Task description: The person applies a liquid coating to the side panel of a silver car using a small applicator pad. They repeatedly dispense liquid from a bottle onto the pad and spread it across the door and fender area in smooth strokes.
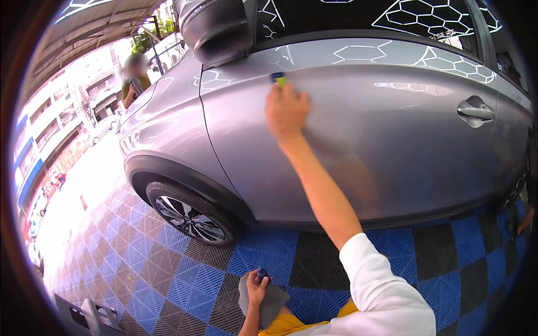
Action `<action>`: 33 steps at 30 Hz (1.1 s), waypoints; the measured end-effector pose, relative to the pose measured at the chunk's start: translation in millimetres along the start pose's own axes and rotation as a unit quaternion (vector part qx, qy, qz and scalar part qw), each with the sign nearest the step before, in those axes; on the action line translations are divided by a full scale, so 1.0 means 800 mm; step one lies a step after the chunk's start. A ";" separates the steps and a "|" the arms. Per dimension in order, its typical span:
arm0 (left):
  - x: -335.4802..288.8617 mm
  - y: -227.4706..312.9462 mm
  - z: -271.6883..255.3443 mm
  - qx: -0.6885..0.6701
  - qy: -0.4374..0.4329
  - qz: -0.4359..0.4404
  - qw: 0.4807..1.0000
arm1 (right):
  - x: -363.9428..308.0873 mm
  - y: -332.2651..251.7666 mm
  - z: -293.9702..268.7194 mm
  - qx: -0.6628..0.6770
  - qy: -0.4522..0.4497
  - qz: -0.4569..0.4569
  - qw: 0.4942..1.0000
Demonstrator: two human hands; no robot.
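Observation:
My right hand (287, 111) is raised against the grey car door (386, 134), below and right of the wing mirror. Its fingers close round a small applicator block (278, 79), blue on one face and yellow-green on the other, which touches the upper part of the door panel. Low in front of me, my left hand (256, 289) is closed round a small dark blue round-topped thing (262, 274), perhaps a bottle; its lower part is hidden by the fingers. A grey cloth (273, 305) hangs beside and under that hand, over my leg.
The black wing mirror (216, 33) juts out at the upper left. A chrome door handle (476, 112) sits at the right, the front wheel (190, 218) at lower left. Blue and black floor tiles (325, 260) lie below. Another person (134, 81) stands beyond the bonnet.

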State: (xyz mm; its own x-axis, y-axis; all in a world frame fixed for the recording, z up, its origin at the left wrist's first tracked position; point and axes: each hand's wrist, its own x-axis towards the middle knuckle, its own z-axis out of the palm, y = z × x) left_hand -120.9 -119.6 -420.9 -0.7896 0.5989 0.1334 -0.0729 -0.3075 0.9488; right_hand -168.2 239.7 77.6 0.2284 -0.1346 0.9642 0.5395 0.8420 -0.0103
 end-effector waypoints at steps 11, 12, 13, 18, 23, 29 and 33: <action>0.003 0.000 0.031 -0.005 -0.012 -0.011 1.000 | 0.066 0.004 0.045 -0.061 -0.051 -0.029 0.996; 0.004 -0.002 0.025 -0.008 -0.018 -0.013 1.000 | 0.080 0.020 0.035 -0.075 -0.058 0.007 0.996; 0.008 -0.003 0.027 -0.014 -0.028 -0.013 0.999 | 0.092 0.033 0.028 -0.092 -0.063 0.040 0.993; 0.010 -0.006 0.041 -0.028 -0.044 -0.029 0.998 | 0.080 -0.008 0.038 -0.073 -0.080 -0.003 0.994; 0.005 -0.006 0.054 -0.054 -0.040 -0.023 0.997 | 0.057 -0.079 0.068 -0.024 -0.082 -0.047 0.995; -0.002 -0.003 0.051 -0.040 -0.031 -0.022 0.998 | 0.053 -0.156 0.087 0.008 -0.158 -0.100 0.982; 0.007 -0.012 0.052 -0.024 -0.037 -0.015 0.999 | 0.054 -0.185 0.122 0.017 -0.162 -0.123 0.979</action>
State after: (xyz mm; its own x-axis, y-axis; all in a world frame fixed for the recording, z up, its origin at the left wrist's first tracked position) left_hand -99.5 -82.8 -417.3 -0.7402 0.6601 0.1277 -0.1265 -0.3232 0.9378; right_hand -317.3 160.1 146.7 -0.1766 -0.1674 0.9699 0.5170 0.8228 0.2361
